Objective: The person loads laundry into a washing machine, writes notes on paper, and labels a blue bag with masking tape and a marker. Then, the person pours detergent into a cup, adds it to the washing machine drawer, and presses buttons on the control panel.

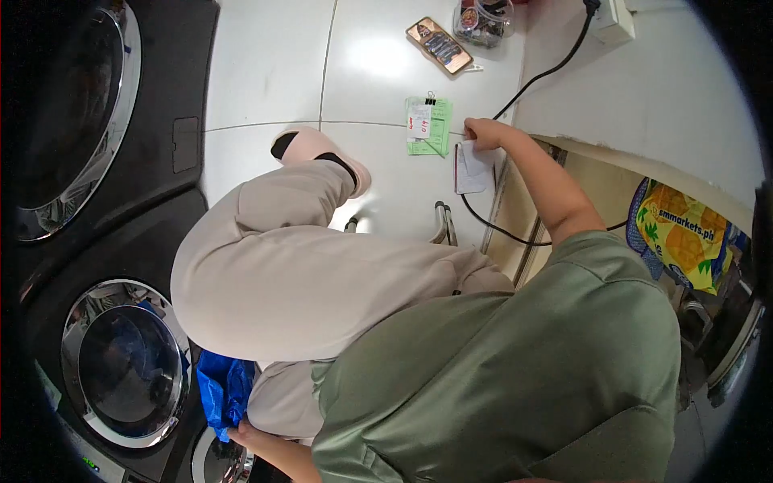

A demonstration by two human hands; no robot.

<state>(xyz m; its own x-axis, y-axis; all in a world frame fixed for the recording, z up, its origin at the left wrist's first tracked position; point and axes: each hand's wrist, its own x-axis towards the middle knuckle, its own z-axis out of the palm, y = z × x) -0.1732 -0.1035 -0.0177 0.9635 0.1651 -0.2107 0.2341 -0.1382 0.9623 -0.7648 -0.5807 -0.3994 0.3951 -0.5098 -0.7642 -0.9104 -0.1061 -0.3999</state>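
Note:
At the upper right, my right hand (485,134) has its fingers closed on the top of a white paper (472,161), which lies over a small notebook (461,182). Just left of it are green slips (440,133) held by a black binder clip (430,99), with a white slip (419,122) on top. Low in the view, my left hand (245,435) grips the lower edge of a blue plastic bag (225,393), beside my bent leg; some of its fingers are hidden.
Dark front-loading machines (129,362) stand along the left. A phone (439,46) and a clear jar (483,22) are at the top. A black cable (541,78) runs past my right hand. A yellow bag (680,233) is on the right, and a pink shoe (312,146) is on my foot.

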